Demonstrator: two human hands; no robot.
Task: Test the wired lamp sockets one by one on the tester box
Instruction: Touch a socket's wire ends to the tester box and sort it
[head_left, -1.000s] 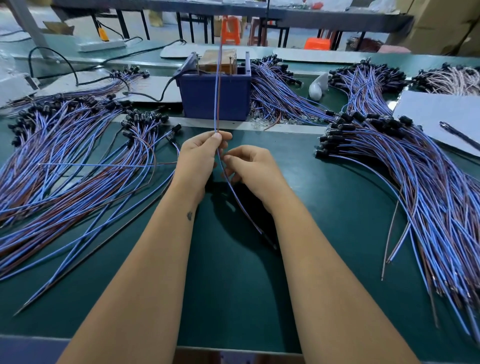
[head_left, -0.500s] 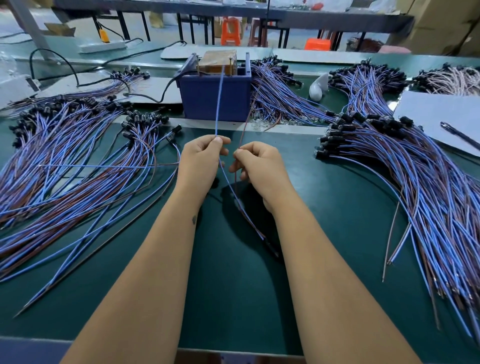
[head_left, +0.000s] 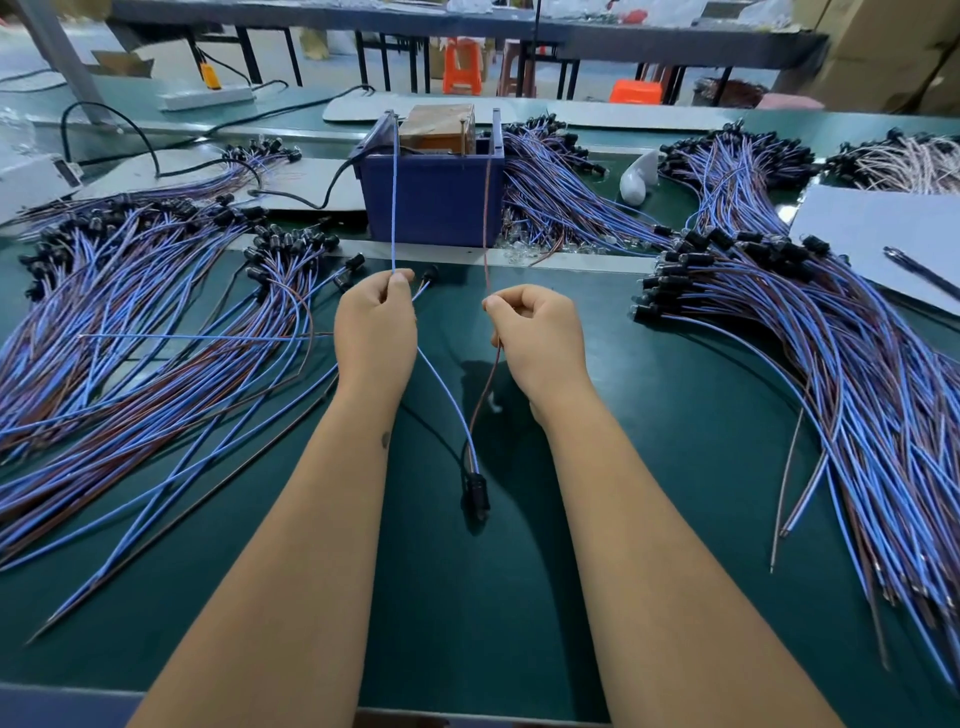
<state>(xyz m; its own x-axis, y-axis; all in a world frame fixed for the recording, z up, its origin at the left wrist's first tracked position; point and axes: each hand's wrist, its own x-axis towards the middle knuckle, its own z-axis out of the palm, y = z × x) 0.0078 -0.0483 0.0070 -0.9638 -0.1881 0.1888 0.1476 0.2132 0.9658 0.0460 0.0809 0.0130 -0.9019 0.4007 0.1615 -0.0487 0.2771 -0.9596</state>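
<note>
Socket (head_left: 475, 491), black, lies on the green mat (head_left: 649, 467) between the 2 forearms, near the person. Its 2 leads run up and away toward the tester box (head_left: 434, 202).

Head view, only 1 view:
- Left hand (head_left: 375, 332) pinches the blue lead (head_left: 394, 208) between thumb and fingers; lead goes straight up to a pin at the box's left top edge.
- Right hand (head_left: 537, 340) pinches the brown lead (head_left: 487, 218), fingers curled round it; lead rises toward the box's right side. Whether either tip is actually touching a contact is too small to tell.
- Tester box is blue, with a brown block (head_left: 437, 127) inside and a black cable (head_left: 332, 182) coming off its left side.
- Big pile of wired sockets left (head_left: 130, 322), another right (head_left: 831, 353), more behind the box. White sheet (head_left: 883, 234) at right edge with a pen-like item on it.

Step, my read: 1 socket under test, both leads being held to the 2 contacts. Can't see any lamp glow at the socket.

Next move likely needs: keep both tips steady on the pins, check the result, then drop this unit onto 1 pile and pick the next. Which pile is tested is unclear.
</note>
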